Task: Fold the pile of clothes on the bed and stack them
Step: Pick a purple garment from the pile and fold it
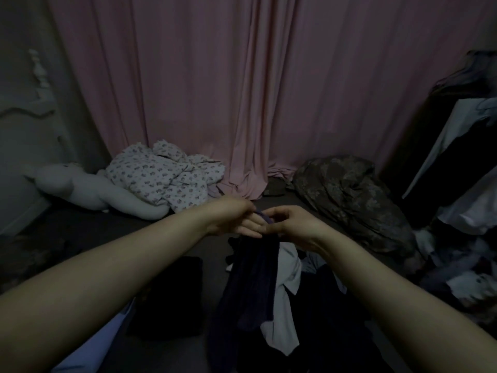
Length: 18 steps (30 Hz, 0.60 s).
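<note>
Both forearms bare, no sleeves or jewellery.

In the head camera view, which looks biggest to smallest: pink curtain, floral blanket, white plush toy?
1. pink curtain, by far
2. floral blanket
3. white plush toy

The last two look close, and the blanket hides part of the toy.

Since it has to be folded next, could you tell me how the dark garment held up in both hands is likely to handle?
Probably floppy: the dark garment hangs limp below both hands. Likely light, since fingertips alone lift it. It may drag on the pile beneath.
</note>
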Each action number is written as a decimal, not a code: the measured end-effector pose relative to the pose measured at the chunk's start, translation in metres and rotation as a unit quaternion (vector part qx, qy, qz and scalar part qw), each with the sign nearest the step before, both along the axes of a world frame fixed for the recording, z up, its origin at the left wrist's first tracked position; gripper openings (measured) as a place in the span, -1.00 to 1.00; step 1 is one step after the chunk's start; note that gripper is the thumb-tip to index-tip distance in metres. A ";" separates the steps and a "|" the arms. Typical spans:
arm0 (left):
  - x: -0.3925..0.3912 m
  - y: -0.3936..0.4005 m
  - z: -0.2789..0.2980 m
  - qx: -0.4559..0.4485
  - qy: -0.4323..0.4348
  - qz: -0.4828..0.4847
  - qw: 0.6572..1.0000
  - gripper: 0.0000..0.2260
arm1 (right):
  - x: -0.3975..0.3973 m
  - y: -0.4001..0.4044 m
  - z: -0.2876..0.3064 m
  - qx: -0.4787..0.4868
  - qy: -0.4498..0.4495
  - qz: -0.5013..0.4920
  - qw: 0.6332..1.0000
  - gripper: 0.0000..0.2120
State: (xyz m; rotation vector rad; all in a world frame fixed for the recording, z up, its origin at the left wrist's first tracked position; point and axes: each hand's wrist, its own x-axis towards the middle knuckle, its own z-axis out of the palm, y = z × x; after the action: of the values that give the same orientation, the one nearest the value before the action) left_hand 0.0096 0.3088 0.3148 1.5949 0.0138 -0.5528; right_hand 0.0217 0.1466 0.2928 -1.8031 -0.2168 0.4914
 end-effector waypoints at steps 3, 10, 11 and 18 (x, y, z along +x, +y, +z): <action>-0.003 0.005 -0.007 0.281 -0.330 0.020 0.901 -0.95 | -0.001 0.001 -0.004 -0.036 -0.060 0.007 0.998 -0.72; 0.011 0.011 -0.037 0.342 -0.417 -0.150 0.829 -0.67 | -0.002 -0.004 -0.003 -0.024 -0.146 -0.001 0.989 -0.70; 0.014 0.010 -0.036 0.355 -0.409 -0.151 0.827 -0.75 | -0.001 -0.007 -0.005 -0.025 -0.164 -0.008 0.986 -0.69; 0.017 0.009 -0.007 0.363 -0.418 -0.221 0.803 -0.84 | -0.015 -0.041 -0.069 -0.022 -0.108 0.005 0.994 -0.70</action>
State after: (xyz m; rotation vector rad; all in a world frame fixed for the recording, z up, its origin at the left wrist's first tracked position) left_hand 0.0267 0.3178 0.3074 2.5140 -0.9373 -0.1269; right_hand 0.0062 0.1060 0.2235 -1.8998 -0.3657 0.3087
